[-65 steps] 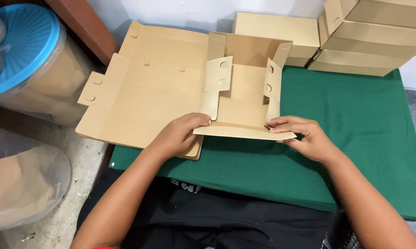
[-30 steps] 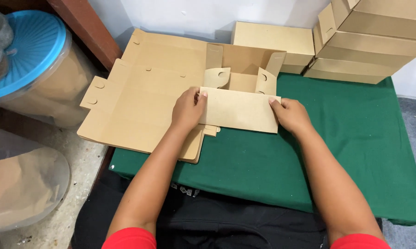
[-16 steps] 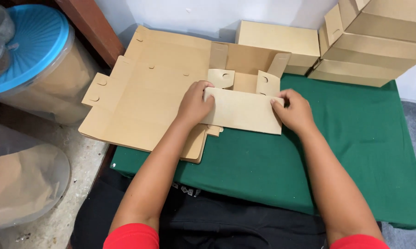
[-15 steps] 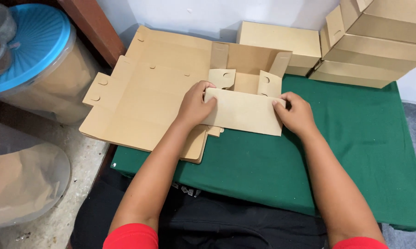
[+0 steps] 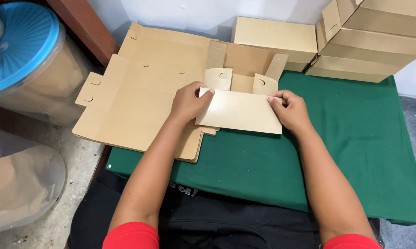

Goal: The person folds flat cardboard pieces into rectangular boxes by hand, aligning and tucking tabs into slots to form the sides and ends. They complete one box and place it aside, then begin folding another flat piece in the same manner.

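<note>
**Cardboard flap held at both ends**

Cardboard box blank lies partly folded on the green-covered table, its front flap raised between two small upright side tabs. The left hand grips the flap's left end, fingers curled over its top corner; the right hand pinches the right end. Finished boxes are stacked against the wall behind, and a blue-lidded tub stands to the left.

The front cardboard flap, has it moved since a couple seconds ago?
Yes. The front flap has swung up and back toward the wall, off the green cloth, and is now pressed by left hand and right hand.
</note>
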